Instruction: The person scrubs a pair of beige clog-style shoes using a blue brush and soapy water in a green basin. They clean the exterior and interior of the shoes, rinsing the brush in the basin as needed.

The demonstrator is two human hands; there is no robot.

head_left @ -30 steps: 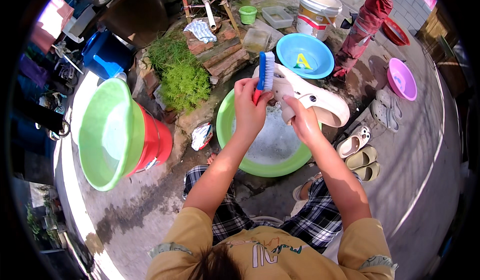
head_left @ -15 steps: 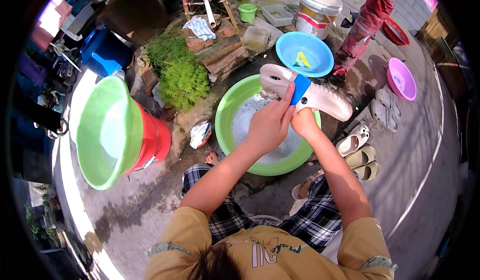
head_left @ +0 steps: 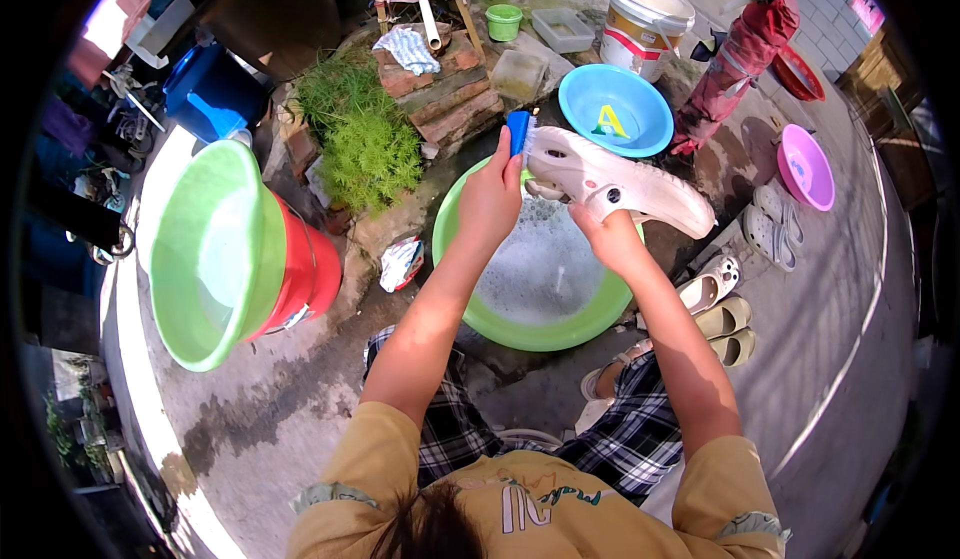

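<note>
A blue scrub brush is gripped in my left hand, its pale bristles against the toe end of a pinkish-white clog. My right hand holds that clog from the near side, closed around its edge; part of the fingers is hidden by the shoe. The clog is tilted on its side, with dark eye-like spots showing. Below both hands stands a green basin of soapy, foamy water.
Left stands a red bucket with a green basin on top. Ahead are a blue basin, a paint bucket and a folded red umbrella. Clogs, beige shoes and a pink basin lie right.
My left hand with the brush has moved left, from the clog's middle to its toe end. The clog in my right hand has shifted slightly right.
</note>
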